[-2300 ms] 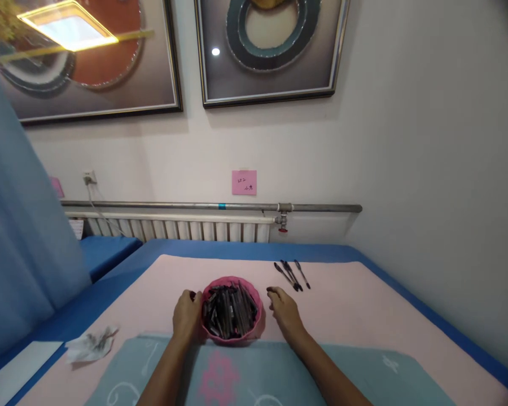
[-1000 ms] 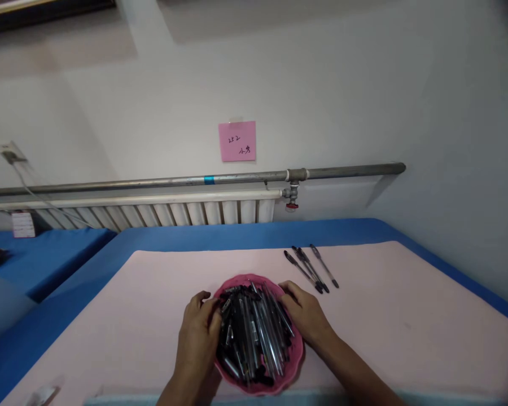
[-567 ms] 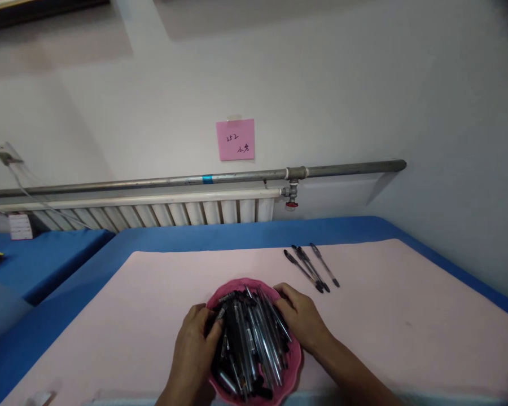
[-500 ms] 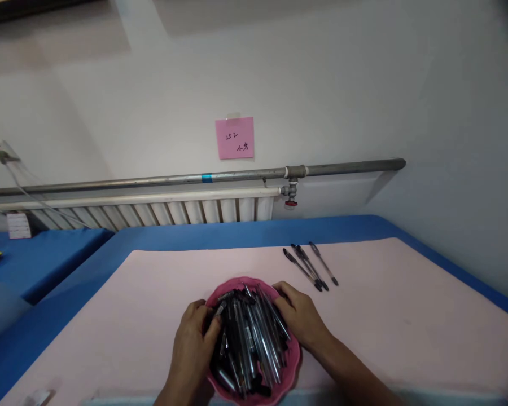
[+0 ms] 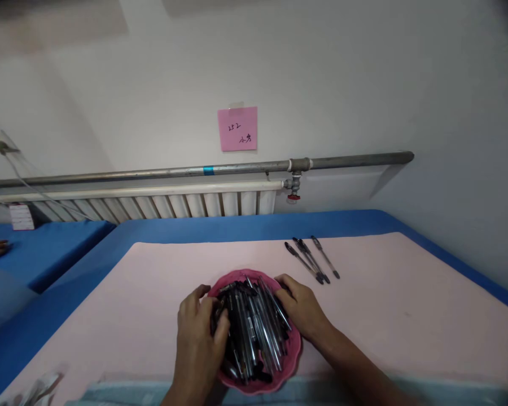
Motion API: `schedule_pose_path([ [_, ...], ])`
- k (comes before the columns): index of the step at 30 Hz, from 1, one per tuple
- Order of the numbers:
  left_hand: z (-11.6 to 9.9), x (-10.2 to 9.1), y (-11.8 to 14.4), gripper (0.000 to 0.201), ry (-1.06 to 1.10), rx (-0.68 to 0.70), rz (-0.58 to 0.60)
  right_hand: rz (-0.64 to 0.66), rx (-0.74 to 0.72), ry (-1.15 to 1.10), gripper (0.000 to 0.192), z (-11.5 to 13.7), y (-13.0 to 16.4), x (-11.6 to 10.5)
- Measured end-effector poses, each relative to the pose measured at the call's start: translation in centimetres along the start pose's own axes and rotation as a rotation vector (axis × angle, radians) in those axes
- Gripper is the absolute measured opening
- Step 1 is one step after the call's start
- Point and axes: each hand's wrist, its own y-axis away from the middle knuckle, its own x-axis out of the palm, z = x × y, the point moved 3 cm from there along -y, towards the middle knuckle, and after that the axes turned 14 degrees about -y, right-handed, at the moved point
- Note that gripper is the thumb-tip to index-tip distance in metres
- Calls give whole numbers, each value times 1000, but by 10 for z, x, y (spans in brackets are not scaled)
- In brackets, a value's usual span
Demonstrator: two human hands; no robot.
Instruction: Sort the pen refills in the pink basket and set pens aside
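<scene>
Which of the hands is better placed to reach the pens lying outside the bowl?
Probably the right hand: it is at the bowl, on the side nearest the loose pens; the left hand is at the opposite side, farther away.

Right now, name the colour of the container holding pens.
The container is deep pink, seen best in the head view.

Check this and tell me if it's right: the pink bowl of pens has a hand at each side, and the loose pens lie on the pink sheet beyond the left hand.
One thing is wrong: the loose pens lie beyond the right hand, not the left, as the head view shows. The rest stands.
</scene>
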Motion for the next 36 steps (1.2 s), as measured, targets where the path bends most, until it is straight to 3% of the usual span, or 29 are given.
schedule_pose_path([
  [5,-13,12,10,15,-124,142,124,-4,-5,17,17,-1,0,1],
  [14,-6,21,8,20,-223,140,179,-24,-9,54,16,-4,3,3],
  [18,-12,15,8,17,-248,153,187,-110,-193,204,18,10,9,0],
  [22,-20,8,9,24,-262,186,198,-32,-369,462,16,21,23,8],
  [27,-24,4,9,19,-227,182,229,8,-290,560,13,17,28,13],
  [36,-15,2,5,19,11,76,242,-38,-214,376,12,9,24,11],
])
